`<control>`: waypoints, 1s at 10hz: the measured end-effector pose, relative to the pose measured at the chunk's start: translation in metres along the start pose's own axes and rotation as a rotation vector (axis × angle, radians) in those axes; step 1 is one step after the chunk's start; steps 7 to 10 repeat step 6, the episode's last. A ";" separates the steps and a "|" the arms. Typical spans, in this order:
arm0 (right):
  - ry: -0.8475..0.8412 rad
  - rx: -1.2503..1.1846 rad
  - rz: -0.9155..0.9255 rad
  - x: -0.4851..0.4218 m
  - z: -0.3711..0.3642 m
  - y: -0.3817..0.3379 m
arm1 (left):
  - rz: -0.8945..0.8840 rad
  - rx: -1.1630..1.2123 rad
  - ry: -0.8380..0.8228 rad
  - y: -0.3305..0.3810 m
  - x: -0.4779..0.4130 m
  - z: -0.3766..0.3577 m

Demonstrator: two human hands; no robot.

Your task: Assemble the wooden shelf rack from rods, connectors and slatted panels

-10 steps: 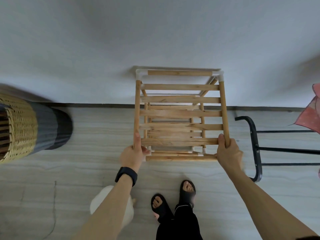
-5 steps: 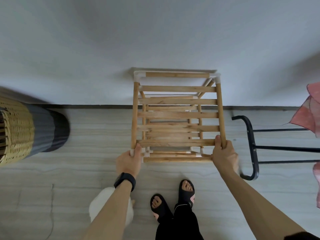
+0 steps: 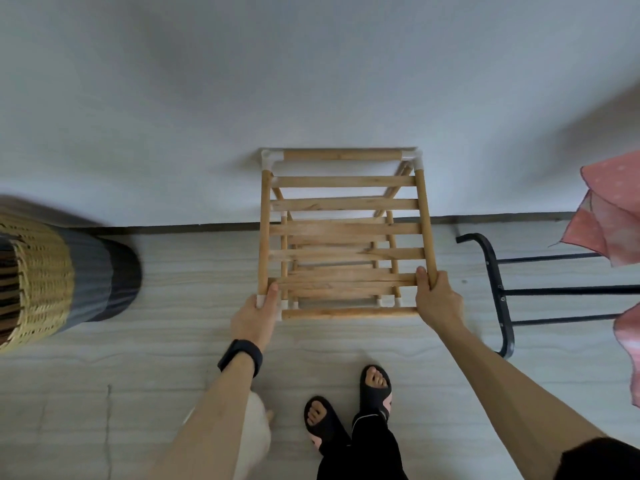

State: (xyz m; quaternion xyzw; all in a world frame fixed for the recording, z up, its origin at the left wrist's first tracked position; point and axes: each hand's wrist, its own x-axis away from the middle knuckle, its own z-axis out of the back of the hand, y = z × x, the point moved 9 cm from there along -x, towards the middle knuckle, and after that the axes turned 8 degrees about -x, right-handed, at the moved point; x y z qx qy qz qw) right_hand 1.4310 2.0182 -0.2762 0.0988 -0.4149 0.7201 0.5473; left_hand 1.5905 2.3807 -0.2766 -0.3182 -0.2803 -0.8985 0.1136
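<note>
Both arms reach forward and down from the near edge of the view, nearly straight, to the near corners of the wooden shelf rack. The left hand is wrapped around the near-left corner, its thumb lying up along the left side rod and its fingers curled over the white connector there — closed firmly on the rack. A black wristband sits on that wrist; no writing can be read on it. The right hand is clamped on the near end of the right side rod, thumb on the inner side, fingers folded around the outer side.

The rack stands on the pale floor against the white wall, seen from above: slatted top panel, lower shelves showing through the gaps, white connectors at the far corners too. To the left stands a woven basket (blurred); to the right, a black metal frame with pink cloth over it. The person's feet in black slippers stand near — just behind the rack.
</note>
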 end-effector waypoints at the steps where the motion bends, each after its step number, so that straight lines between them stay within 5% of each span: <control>1: -0.082 0.170 0.013 0.014 0.006 -0.008 | 0.077 -0.018 0.011 0.001 0.014 0.003; 3: -0.188 0.422 0.236 0.059 0.039 -0.065 | 0.131 -0.171 -0.080 0.035 0.033 0.014; 6: -0.138 0.549 0.620 0.168 0.162 -0.218 | -0.542 -0.551 0.064 0.228 0.142 0.131; 10: -0.138 0.549 0.620 0.168 0.162 -0.218 | -0.542 -0.551 0.064 0.228 0.142 0.131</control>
